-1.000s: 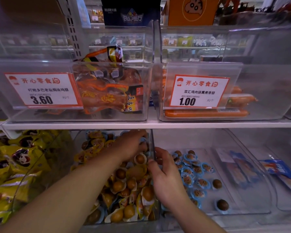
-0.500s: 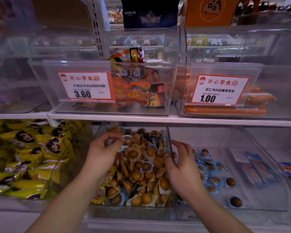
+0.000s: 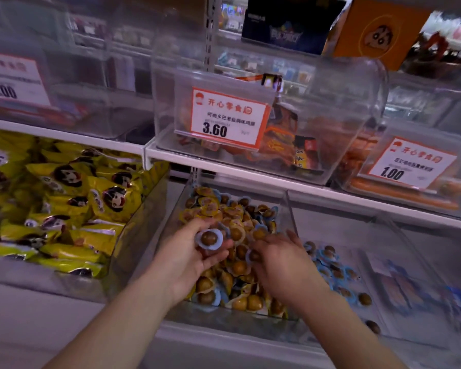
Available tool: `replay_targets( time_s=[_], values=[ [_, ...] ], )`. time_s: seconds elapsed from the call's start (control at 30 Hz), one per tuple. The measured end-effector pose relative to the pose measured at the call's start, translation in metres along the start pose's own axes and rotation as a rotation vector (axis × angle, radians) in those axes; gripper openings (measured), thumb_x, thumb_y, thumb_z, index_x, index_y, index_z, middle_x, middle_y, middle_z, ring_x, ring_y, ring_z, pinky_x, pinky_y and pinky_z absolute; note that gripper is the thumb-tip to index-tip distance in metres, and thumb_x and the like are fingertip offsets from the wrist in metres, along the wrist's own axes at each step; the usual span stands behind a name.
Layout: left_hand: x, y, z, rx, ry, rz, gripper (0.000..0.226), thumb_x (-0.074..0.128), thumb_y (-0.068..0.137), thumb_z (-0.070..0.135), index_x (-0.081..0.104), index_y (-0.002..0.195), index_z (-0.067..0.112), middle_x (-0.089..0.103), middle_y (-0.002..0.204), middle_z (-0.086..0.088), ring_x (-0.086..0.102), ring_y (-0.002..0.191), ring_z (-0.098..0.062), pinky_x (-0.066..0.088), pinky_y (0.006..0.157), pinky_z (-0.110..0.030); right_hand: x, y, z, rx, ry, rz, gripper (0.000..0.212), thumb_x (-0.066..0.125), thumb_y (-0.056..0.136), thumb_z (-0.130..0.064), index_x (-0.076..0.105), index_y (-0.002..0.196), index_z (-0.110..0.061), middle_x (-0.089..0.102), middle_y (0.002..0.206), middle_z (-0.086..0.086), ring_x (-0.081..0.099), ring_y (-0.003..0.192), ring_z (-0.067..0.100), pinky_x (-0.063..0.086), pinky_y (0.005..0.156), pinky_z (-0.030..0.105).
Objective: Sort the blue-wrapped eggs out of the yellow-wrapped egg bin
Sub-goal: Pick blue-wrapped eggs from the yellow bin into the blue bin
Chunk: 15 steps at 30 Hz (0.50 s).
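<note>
Yellow packets point(image 3: 72, 201) fill the left bin on the lower shelf point(image 3: 250, 342). Over the yellow-egg bin point(image 3: 290, 206), the left hand point(image 3: 189, 251) pinches a blue-wrapped egg point(image 3: 209, 238) in its fingers, and the right hand point(image 3: 282, 259) curls its fingers around another blue egg point(image 3: 252, 255). To the right, the next bin point(image 3: 399, 235) holds blue eggs point(image 3: 330, 265).
</note>
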<state>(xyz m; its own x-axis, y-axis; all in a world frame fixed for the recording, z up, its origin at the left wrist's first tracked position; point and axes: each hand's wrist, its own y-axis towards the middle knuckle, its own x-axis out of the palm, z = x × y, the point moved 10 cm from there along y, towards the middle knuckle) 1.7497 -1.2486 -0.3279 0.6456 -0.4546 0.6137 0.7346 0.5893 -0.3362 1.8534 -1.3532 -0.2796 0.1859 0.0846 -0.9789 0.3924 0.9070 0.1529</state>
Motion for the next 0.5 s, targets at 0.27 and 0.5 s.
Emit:
replay_targets(
  time_s=[0.27, 0.5],
  values=[
    [-0.011, -0.007, 0.039, 0.340, 0.555, 0.141, 0.017, 0.056, 0.094, 0.006, 0.069, 0.101, 0.016, 0.071, 0.095, -0.012, 0.074, 0.072, -0.025, 0.059, 0.055, -0.033, -0.029, 0.021, 0.045, 0.348, 0.707, 0.294, 0.025, 0.060, 0.091, -0.025, 0.067, 0.115, -0.023, 0.067, 0.112, 0.004, 0.065, 0.099, 0.020, 0.046, 0.078, 0.024],
    [-0.013, -0.016, 0.051, 0.449, 0.770, 0.091, 0.022, 0.053, 0.099, 0.007, 0.065, 0.103, 0.024, 0.066, 0.098, 0.000, 0.072, 0.073, -0.011, 0.059, 0.057, -0.029, 0.048, 0.050, 0.022, 0.295, 0.247, -0.322, 0.049, 0.050, 0.096, -0.033, 0.043, 0.144, -0.022, 0.035, 0.149, 0.020, 0.041, 0.133, 0.041, 0.040, 0.107, 0.043]
  ],
)
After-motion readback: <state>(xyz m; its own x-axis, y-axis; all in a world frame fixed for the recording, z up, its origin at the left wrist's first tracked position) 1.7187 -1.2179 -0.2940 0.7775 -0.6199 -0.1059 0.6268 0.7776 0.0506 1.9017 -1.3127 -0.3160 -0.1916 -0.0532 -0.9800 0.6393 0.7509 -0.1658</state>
